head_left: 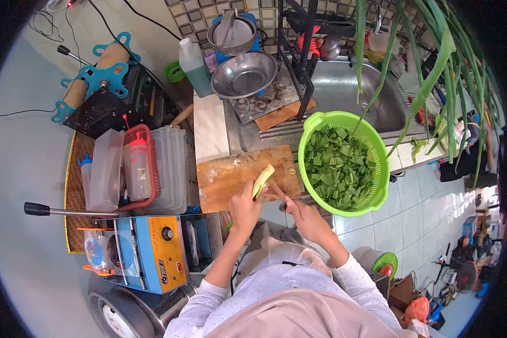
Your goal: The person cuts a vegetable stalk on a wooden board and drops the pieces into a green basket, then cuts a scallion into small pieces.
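In my left hand (245, 207) is a pale green vegetable stalk (263, 177), its cut end pointing up and away from me. My right hand (305, 215) grips a knife (278, 191), whose blade reaches up beside the stalk. Both hands are at the near edge of a worn wooden cutting board (222, 174). Just right of the board, a bright green plastic colander (382, 186) holds a heap of chopped leafy greens (338, 163).
Behind the board are a metal bowl (243, 76), a steel sink (349, 84) and a black rack (298, 56). Long green leaves (442, 56) hang down at the upper right. On the left stand a cup sealer (158, 253) and a red basket (146, 141) with bottles.
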`<state>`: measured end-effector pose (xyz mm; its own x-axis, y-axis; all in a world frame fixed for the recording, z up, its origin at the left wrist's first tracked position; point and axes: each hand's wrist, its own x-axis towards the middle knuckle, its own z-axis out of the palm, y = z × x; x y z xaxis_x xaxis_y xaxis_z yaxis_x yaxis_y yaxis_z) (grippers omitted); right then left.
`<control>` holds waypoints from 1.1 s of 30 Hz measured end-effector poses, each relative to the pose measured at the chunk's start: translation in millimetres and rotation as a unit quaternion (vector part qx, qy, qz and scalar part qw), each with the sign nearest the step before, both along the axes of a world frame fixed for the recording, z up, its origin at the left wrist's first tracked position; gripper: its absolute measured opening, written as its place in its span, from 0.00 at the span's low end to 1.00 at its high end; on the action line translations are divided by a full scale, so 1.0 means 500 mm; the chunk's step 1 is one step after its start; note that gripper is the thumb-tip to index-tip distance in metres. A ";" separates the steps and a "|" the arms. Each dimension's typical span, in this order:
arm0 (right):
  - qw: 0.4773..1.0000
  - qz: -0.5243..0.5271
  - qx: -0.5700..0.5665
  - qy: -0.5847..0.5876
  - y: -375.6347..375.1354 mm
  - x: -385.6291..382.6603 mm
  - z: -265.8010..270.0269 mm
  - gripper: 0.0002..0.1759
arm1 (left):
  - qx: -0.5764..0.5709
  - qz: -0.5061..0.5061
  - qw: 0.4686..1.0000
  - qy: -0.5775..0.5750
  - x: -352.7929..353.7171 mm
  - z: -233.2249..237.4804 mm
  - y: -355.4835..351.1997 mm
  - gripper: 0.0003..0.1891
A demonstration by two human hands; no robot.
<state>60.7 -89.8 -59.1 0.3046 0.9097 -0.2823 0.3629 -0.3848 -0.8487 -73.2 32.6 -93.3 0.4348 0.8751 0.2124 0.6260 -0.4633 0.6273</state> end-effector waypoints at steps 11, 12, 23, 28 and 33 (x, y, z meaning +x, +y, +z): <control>1.000 -0.007 -0.022 0.021 -0.064 -0.003 0.045 0.22 | 0.020 0.026 0.999 -0.021 -0.002 -0.013 -0.004 0.17; 1.000 -0.009 -0.022 0.021 -0.066 0.000 0.043 0.22 | 0.019 0.029 0.999 -0.015 -0.001 -0.010 -0.004 0.18; 0.999 0.007 -0.036 -0.001 -0.074 0.006 0.040 0.23 | 0.014 0.031 0.997 -0.072 -0.015 -0.015 -0.013 0.18; 1.000 0.018 0.004 -0.016 -0.081 0.002 0.038 0.23 | 0.001 0.031 0.998 -0.062 -0.012 -0.007 -0.010 0.17; 0.997 0.023 -0.038 -0.071 -0.079 -0.006 0.043 0.21 | 0.002 0.032 0.998 -0.053 -0.012 0.003 -0.011 0.17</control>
<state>57.6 -129.5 -37.7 0.3048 0.9012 -0.3080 0.4954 -0.4262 -0.7569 -79.0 26.9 -91.8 0.3533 0.8990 0.2587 0.5839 -0.4280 0.6899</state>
